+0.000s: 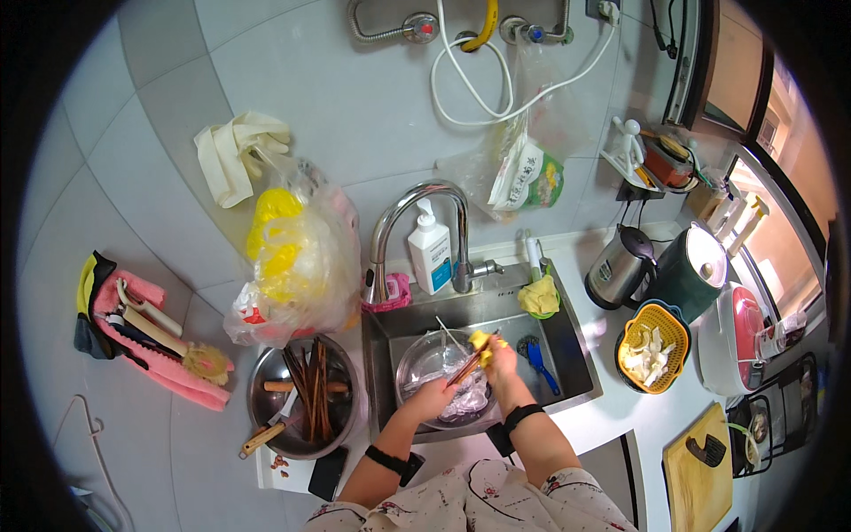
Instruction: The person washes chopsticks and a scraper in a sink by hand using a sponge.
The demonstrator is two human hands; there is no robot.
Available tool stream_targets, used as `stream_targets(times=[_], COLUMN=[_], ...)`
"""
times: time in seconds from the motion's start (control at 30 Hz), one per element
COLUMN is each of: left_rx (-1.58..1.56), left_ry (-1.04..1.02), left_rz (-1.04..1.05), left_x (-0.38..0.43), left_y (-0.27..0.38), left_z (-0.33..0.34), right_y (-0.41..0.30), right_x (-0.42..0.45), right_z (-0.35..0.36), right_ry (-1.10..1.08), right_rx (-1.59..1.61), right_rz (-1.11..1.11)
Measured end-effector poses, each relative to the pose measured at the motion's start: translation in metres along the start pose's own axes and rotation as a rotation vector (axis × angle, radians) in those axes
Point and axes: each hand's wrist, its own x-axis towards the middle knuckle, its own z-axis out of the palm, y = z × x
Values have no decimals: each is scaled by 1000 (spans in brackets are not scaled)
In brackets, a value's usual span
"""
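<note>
Over a basin [407, 372] in the stainless steel sink [384, 425], my left hand [431, 399] grips brown chopsticks [467, 370] by one end. My right hand [502, 364] holds a yellow cloth [480, 340] against their other end. The basin holds water, a clear crumpled mass [469, 398] below the chopsticks, and a thin light stick [449, 334] that leans on its far side. To the right of my right hand, a blue-handled brush [544, 366] and a dark scouring ball [528, 346] lie on the sink floor.
Left of the sink, a steel bowl [255, 392] holds many chopsticks, a rolling pin and a knife. A curved faucet [380, 239] rises behind the basin. On the right counter stand a yellow colander [678, 332] with pale pieces, a kettle [615, 266] and a cutting board [698, 485].
</note>
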Motion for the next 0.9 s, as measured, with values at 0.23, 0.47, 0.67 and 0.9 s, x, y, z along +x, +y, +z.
stream_targets(times=[0.23, 0.47, 0.67, 0.9], left_rx=[-240, -296, -185, 48], left_ry=[101, 260, 322, 275], left_rz=[3, 115, 104, 149], left_x=[-13, 35, 30, -9], left_y=[3, -24, -10, 21], left_z=[-14, 24, 22, -1], right_y=[-49, -12, -4, -29], right_x=[-20, -64, -69, 1], right_z=[-14, 2, 21, 2], right_ry=[-305, -617, -324, -61], right_rx=[212, 138, -44, 10], right_rz=[347, 387, 142, -210])
